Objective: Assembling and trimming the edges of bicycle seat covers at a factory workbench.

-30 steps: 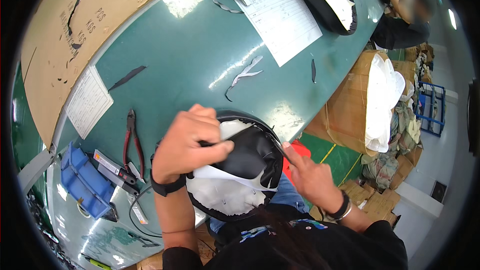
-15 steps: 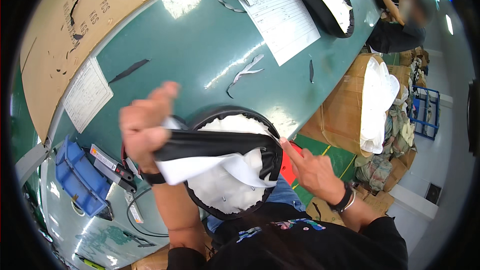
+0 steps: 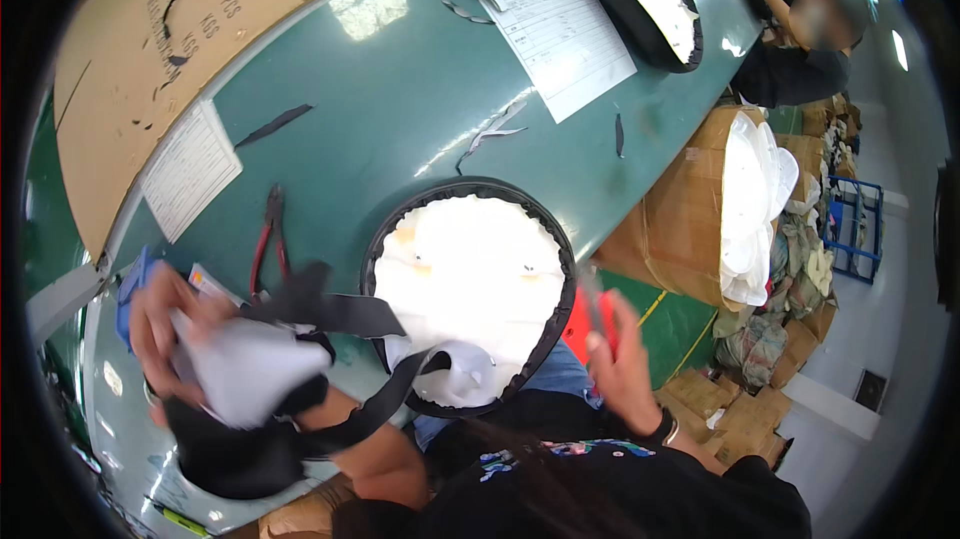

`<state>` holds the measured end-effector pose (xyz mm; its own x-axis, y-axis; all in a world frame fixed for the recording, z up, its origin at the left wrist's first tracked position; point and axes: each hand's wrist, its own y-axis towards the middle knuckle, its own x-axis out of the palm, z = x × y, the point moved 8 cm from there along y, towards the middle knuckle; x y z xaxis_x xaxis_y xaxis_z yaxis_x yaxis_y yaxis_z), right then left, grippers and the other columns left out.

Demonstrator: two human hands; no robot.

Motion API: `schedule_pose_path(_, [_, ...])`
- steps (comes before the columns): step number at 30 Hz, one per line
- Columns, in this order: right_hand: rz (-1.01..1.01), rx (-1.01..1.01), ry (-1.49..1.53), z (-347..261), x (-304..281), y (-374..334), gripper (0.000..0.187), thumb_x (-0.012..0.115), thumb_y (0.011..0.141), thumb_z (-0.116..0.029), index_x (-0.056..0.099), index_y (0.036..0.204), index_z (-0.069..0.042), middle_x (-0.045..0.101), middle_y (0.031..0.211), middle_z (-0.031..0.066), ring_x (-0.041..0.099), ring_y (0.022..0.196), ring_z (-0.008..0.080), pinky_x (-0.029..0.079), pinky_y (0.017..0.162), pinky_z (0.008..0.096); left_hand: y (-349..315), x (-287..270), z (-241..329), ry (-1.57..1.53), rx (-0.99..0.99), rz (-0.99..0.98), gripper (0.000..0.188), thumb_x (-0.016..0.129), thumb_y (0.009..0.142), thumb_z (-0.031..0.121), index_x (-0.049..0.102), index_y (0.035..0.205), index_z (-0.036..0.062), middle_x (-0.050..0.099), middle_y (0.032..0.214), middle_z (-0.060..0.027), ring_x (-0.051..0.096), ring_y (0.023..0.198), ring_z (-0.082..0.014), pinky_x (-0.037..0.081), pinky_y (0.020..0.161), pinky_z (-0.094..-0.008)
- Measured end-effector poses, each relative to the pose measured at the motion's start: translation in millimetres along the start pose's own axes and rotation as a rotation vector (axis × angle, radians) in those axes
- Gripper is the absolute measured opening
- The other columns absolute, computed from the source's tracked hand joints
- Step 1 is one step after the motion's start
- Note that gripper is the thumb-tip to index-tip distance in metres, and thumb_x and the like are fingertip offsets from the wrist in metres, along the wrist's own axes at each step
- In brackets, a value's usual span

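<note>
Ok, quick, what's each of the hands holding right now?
Left hand: closed on black-and-white material, blurred.
Right hand: closed around a thin blade-like tool, blurred.

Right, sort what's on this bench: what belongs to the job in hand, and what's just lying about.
In use:
- round padded piece
- black-and-white material, in the left hand
- thin tool, blurred, in the right hand

Apparently lying about:
- red-handled pliers
- large printed sheet
- dark strip
</note>
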<state>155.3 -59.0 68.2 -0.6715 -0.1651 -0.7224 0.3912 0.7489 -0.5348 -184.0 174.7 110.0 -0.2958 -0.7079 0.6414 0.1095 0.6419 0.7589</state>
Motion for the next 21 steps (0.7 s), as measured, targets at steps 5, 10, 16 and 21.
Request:
schedule_pose_path(5, [0.163, -0.053, 0.355, -14.4, -10.0, 81.5, 0.08, 0.071, 0.083, -0.027, 0.026, 0.144, 0.0, 0.046, 0.123, 0.0104, 0.049, 0.103, 0.0161, 0.042, 0.092, 0.0304, -33.1, 109.2, -33.3, 0.093, -0.285, 0.032, 0.017, 0.061, 0.093, 0.015, 0.058, 0.093, -0.0026, 0.067, 0.094, -0.0256, 0.069, 0.084, -0.0384, 0.059, 0.071, -0.0435])
schedule_pose_path(10, [-0.001, -0.07, 0.649, 6.4, 30.3, 132.8, 0.062, 0.064, 0.089, -0.017, 0.034, 0.14, 0.0, 0.045, 0.133, 0.0128, 0.042, 0.125, 0.0217, 0.032, 0.107, 0.0332, -243.6, 150.3, -65.9, 0.959, -1.684, 0.838, 0.019, 0.064, 0.092, 0.024, 0.059, 0.089, 0.0059, 0.066, 0.086, -0.0097, 0.066, 0.079, -0.0245, 0.051, 0.066, -0.0386])
schedule_pose_path(16, [0.043, -0.608, 0.49, -113.4, 1.1, 111.4, 0.059, 0.057, 0.093, -0.013, 0.03, 0.142, 0.005, 0.044, 0.134, 0.0144, 0.043, 0.124, 0.0221, 0.031, 0.107, 0.0337, -234.8, 167.0, -50.8, 1.803, -0.867, 1.5, 0.056, 0.078, 0.079, 0.031, 0.054, 0.121, 0.0027, 0.061, 0.118, -0.0159, 0.059, 0.113, -0.0269, 0.045, 0.097, -0.0404])
schedule_pose_path(21, [-0.363, -0.806, 0.496, -200.4, 63.0, 45.4, 0.062, 0.057, 0.091, -0.01, 0.027, 0.144, 0.002, 0.044, 0.133, 0.0135, 0.043, 0.122, 0.0199, 0.033, 0.105, 0.0321, -285.1, 183.5, -62.7, 1.371, 0.004, 1.906, 0.06, 0.072, 0.087, 0.02, 0.045, 0.135, -0.0022, 0.057, 0.123, -0.0087, 0.053, 0.111, -0.0182, 0.04, 0.099, -0.0305])
